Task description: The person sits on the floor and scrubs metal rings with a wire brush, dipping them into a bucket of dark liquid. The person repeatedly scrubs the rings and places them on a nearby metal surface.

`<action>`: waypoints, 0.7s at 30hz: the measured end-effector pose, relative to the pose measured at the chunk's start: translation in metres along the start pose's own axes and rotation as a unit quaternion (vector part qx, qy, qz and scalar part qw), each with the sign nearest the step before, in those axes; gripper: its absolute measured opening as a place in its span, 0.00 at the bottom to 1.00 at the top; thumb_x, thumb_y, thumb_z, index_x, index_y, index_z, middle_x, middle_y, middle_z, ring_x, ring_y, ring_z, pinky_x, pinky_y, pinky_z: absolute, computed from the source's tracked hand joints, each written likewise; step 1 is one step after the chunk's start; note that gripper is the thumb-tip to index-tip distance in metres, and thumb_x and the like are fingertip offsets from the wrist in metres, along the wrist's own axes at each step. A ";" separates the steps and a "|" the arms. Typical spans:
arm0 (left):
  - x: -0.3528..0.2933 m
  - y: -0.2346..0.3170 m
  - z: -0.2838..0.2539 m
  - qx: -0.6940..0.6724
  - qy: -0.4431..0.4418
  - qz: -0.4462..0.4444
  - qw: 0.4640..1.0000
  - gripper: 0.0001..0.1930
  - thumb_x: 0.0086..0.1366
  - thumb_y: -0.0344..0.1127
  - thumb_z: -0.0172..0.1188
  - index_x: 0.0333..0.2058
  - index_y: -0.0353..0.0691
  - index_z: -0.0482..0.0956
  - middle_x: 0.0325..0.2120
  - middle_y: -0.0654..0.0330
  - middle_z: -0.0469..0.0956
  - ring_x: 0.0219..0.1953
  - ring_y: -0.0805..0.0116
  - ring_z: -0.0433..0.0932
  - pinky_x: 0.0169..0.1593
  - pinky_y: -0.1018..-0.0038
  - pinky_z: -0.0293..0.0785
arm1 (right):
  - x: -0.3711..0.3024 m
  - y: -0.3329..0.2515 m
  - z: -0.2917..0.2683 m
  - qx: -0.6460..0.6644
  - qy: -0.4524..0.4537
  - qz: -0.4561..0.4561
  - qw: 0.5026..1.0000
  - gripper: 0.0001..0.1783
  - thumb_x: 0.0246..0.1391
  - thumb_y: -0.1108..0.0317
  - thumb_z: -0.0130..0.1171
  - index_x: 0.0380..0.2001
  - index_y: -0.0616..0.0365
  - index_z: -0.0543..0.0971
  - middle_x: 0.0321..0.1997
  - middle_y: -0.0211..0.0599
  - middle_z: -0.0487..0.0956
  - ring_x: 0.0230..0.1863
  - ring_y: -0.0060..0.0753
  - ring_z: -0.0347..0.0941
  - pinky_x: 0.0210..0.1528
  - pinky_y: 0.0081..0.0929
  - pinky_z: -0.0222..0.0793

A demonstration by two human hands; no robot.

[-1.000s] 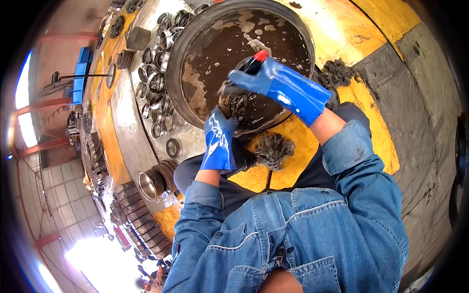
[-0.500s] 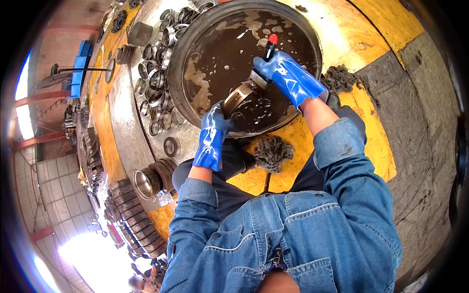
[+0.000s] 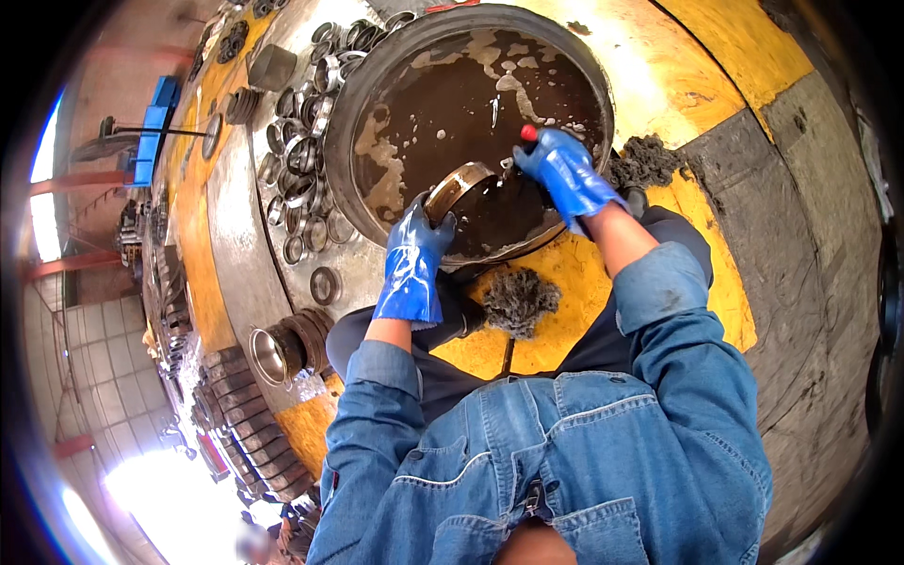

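Observation:
Over a wide dark basin (image 3: 342,179) of murky brown liquid, my left hand (image 3: 412,259), in a blue rubber glove, grips a wet metal ring (image 3: 458,186) by its near left side. The ring stands tilted above the liquid. My right hand (image 3: 565,177), gloved alike, is closed around the handle of a brush (image 3: 529,133); its red handle end shows past the fingers. The brush's working end is mostly hidden, close to the ring's right edge. Pale foam patches float on the liquid.
Many metal rings (image 3: 299,151) crowd the bench left of the basin, with a single ring (image 3: 326,284) nearer me. Stacked larger rings (image 3: 275,354) stand beside my left knee. Grey fibre wads lie on the yellow surface, one before me (image 3: 521,301), another (image 3: 645,162) right of the basin.
My right hand has moved down and slightly right with the brush, whose handle now tips so that less of it shows. My left hand still holds the ring, which has turned a little.

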State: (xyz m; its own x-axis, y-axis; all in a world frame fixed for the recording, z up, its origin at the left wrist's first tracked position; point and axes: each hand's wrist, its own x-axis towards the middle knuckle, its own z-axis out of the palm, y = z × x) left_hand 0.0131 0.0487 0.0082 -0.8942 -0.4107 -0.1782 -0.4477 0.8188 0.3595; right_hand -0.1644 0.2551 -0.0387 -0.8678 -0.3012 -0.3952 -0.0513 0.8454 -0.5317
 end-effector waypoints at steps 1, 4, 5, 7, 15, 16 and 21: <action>-0.002 -0.004 -0.001 0.003 -0.002 -0.003 1.000 0.29 0.65 0.52 0.65 0.61 0.45 0.77 0.52 0.45 0.84 0.56 0.43 0.81 0.58 0.57 0.78 | -0.007 -0.007 -0.007 0.048 0.059 -0.031 0.997 0.25 0.55 0.38 0.66 0.43 0.45 0.90 0.43 0.45 0.88 0.47 0.55 0.85 0.53 0.43 0.80; 0.000 -0.005 0.001 0.004 0.004 -0.002 1.000 0.29 0.65 0.50 0.66 0.61 0.45 0.77 0.52 0.44 0.83 0.55 0.44 0.81 0.58 0.57 0.78 | -0.024 -0.023 -0.024 0.191 0.063 -0.238 0.950 0.23 0.59 0.41 0.64 0.37 0.51 0.89 0.37 0.44 0.87 0.41 0.52 0.85 0.48 0.43 0.81; -0.003 -0.008 0.000 0.013 -0.002 -0.008 1.000 0.28 0.65 0.50 0.66 0.60 0.44 0.78 0.52 0.45 0.84 0.55 0.44 0.82 0.58 0.56 0.79 | -0.045 -0.041 -0.030 0.231 0.053 -0.287 0.928 0.22 0.59 0.43 0.66 0.36 0.51 0.89 0.36 0.42 0.87 0.40 0.50 0.85 0.47 0.41 0.81; 0.001 0.000 -0.003 0.034 -0.015 -0.004 0.999 0.27 0.64 0.48 0.68 0.58 0.44 0.79 0.50 0.46 0.84 0.53 0.43 0.82 0.57 0.56 0.79 | -0.054 -0.054 -0.019 0.221 0.073 -0.448 0.863 0.11 0.56 0.59 0.74 0.37 0.52 0.89 0.37 0.42 0.88 0.37 0.40 0.86 0.44 0.35 0.83; -0.004 -0.002 -0.005 -0.008 -0.016 0.013 1.000 0.25 0.62 0.50 0.69 0.54 0.42 0.83 0.46 0.44 0.85 0.51 0.43 0.82 0.55 0.56 0.80 | -0.029 -0.028 -0.008 0.308 0.009 -0.224 0.925 0.18 0.60 0.50 0.66 0.36 0.56 0.87 0.33 0.43 0.87 0.36 0.45 0.84 0.42 0.39 0.81; -0.003 -0.002 -0.005 0.006 -0.012 0.005 1.000 0.26 0.62 0.50 0.69 0.54 0.42 0.82 0.46 0.44 0.85 0.51 0.43 0.83 0.55 0.56 0.80 | -0.015 -0.019 -0.016 0.251 0.003 -0.171 0.953 0.20 0.60 0.49 0.65 0.35 0.56 0.87 0.32 0.45 0.86 0.36 0.44 0.85 0.43 0.40 0.81; -0.001 -0.009 0.003 0.036 0.025 0.013 0.999 0.27 0.62 0.51 0.70 0.52 0.38 0.82 0.43 0.42 0.86 0.49 0.42 0.83 0.54 0.56 0.81 | -0.031 -0.032 -0.018 0.270 0.063 -0.225 0.934 0.24 0.62 0.45 0.66 0.41 0.57 0.87 0.38 0.44 0.88 0.39 0.43 0.86 0.43 0.38 0.81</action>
State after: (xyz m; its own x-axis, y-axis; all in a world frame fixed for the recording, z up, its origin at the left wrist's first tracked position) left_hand 0.0178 0.0428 0.0021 -0.9050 -0.4070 -0.1240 -0.4252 0.8555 0.2954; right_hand -0.1449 0.2454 0.0042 -0.8715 -0.4894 0.0329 -0.1976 0.2890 -0.9367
